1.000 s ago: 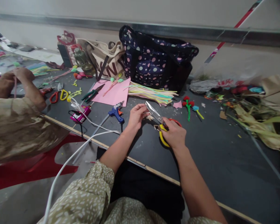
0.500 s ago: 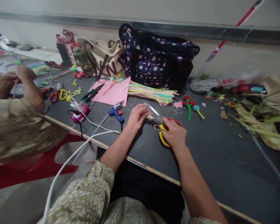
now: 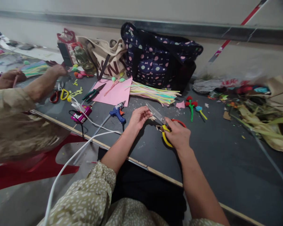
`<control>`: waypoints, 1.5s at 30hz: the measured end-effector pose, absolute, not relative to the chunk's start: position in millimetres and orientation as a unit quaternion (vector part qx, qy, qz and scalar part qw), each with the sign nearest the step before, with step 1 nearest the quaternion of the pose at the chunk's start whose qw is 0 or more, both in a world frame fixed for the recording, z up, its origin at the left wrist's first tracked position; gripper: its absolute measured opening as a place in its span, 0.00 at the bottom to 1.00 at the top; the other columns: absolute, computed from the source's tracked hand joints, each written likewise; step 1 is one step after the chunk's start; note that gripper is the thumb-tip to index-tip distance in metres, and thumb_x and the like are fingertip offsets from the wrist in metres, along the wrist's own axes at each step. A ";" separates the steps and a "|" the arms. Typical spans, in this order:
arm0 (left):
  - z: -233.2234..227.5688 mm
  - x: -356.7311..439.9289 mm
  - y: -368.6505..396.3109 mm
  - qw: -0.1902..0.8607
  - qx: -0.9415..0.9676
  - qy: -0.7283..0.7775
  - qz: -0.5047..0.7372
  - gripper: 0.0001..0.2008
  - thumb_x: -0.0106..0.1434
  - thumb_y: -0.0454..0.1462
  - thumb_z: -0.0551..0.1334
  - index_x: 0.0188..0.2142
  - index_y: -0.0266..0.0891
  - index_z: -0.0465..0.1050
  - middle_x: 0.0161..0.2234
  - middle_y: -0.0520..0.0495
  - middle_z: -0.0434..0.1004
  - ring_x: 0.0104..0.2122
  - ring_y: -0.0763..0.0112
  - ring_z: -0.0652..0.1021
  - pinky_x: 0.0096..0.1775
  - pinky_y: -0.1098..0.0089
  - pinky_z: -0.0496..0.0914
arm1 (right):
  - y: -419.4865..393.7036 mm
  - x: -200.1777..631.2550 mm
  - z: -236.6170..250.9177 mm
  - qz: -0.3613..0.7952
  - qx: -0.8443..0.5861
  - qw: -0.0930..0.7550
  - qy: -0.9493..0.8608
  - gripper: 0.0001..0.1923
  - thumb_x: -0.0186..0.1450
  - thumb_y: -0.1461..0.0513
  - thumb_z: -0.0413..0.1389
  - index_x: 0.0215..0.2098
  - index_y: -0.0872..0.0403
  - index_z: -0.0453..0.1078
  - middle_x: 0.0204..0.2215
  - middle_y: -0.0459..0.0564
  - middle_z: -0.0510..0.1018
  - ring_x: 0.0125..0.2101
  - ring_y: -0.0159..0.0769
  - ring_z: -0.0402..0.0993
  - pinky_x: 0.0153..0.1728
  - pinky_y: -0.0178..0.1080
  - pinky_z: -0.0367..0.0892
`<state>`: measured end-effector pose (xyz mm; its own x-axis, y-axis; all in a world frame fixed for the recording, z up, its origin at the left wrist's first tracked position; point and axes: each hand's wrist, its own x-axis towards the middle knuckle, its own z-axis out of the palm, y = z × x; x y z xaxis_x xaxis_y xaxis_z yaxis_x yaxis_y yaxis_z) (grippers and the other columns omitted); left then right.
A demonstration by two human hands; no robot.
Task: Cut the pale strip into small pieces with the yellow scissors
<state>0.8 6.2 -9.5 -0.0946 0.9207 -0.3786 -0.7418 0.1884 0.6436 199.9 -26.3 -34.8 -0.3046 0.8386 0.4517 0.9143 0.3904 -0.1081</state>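
My right hand (image 3: 178,134) is wrapped round a pair of scissors (image 3: 167,138) with yellow and red handles. Their blades point up and left, towards the fingertips of my left hand (image 3: 139,118). The left fingers are pinched together close to the blade tips; whatever lies between them is too small to make out. Small pale scraps (image 3: 152,118) lie on the table just under the blades. A blue glue gun (image 3: 118,113) rests left of my left hand. Beyond my hands, a bundle of pastel pipe cleaners (image 3: 153,92) lies along the table.
A co-worker's arm (image 3: 46,81) reaches over the table at left. Green-handled pliers (image 3: 93,93) touch a pink sheet (image 3: 115,95). A white cable (image 3: 85,146) hangs over the table edge. Bags (image 3: 155,59) stand at the back; dried husks (image 3: 269,128) lie at right.
The co-worker's nearer arm has stretched out away from their other hand, towards the back of the table. My hands and the scissors have barely shifted; the blades look more closed.
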 end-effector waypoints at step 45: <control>-13.0 0.9 9.2 0.524 0.271 0.474 0.654 0.07 0.46 0.35 0.67 0.25 0.36 0.71 0.20 0.54 0.70 0.20 0.78 0.70 0.28 0.72 0.69 | -18.0 212.6 -26.3 0.011 -0.656 0.179 -0.733 0.18 0.60 0.54 0.55 0.49 0.45 0.71 0.32 0.44 0.78 0.31 0.34 0.71 0.26 0.34 0.50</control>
